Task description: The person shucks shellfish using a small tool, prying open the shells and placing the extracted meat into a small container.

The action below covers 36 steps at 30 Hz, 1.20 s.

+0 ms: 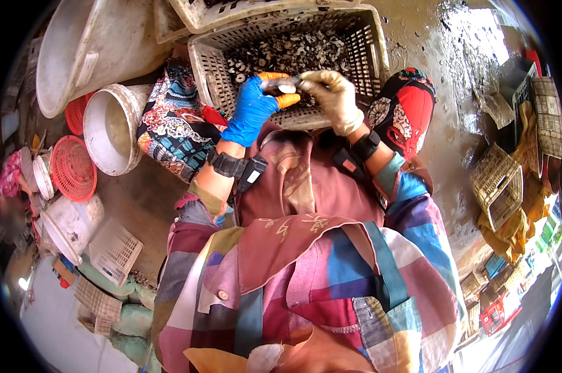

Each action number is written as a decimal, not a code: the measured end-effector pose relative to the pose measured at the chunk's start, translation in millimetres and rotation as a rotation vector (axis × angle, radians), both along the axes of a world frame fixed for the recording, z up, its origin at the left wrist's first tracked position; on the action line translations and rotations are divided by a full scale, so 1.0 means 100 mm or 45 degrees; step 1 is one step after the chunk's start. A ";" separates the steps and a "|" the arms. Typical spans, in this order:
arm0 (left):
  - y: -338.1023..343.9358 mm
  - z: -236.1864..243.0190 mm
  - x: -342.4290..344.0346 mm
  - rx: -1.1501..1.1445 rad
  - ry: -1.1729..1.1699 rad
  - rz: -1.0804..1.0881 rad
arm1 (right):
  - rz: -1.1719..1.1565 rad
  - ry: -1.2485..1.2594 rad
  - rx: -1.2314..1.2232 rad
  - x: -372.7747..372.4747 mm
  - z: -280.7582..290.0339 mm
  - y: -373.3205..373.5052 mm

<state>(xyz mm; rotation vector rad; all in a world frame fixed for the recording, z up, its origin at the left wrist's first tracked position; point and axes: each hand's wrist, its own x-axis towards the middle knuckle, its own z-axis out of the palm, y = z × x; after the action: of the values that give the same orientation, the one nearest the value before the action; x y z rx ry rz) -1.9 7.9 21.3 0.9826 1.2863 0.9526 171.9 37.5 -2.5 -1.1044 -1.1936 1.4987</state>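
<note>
My left hand (pixel 256 105), in a blue glove with orange at the fingertips, grips a small dark piece with a pale round face (pixel 287 88). My right hand (pixel 333 99), in a cream glove, has thumb and fingers closed at the right end of that piece, close to the left fingertips. Both hands are over a dirty white plastic crate (pixel 378 43) holding a heap of small dark and whitish pieces (pixel 281 53). A black strap is on each wrist.
A large tub (pixel 69 62), a bucket (pixel 107 130), red colanders (pixel 73 168) and stacked crates (pixel 113 255) line the left. Wet floor (pixel 448 74) is on the right, with baskets (pixel 498 186) and yellow-brown sheets. Another crate (pixel 256 15) stands at the top.
</note>
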 end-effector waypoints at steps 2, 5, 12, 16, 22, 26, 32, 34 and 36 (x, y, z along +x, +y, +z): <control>-0.02 -0.02 0.05 0.019 0.201 -0.051 | -0.096 -0.377 -0.115 0.25 -0.24 0.16; -0.03 -0.05 0.07 -0.065 0.111 0.034 | -0.116 -0.295 -0.170 0.28 -0.14 0.18; -0.11 -0.07 0.12 -0.019 0.059 0.074 | 0.043 -0.727 0.146 0.22 0.02 0.18; -0.04 0.07 0.12 -0.092 -0.135 0.114 | -0.123 -0.401 -0.066 0.34 -0.22 0.23; 0.00 -0.12 0.05 -0.408 -0.996 0.250 | -0.096 0.055 -0.249 0.15 0.03 0.13; -0.02 -0.14 0.00 -0.375 -0.765 0.148 | 0.034 -0.239 0.113 0.07 0.06 0.00; -0.04 -0.08 0.05 -0.482 -1.002 0.336 | 0.071 -0.148 -0.107 0.17 0.22 0.10; -0.06 -0.09 0.00 -0.475 -0.972 0.142 | 0.102 0.026 -0.209 0.08 0.16 0.03; -0.05 -0.12 -0.06 -0.423 -1.007 0.182 | 0.033 -0.172 -0.236 0.17 0.05 0.17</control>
<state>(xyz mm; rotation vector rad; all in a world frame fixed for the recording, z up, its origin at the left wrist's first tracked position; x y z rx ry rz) -7.6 2.9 9.4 0.2003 0.7978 1.0449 189.0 54.2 2.2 -1.3369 -1.1814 1.6005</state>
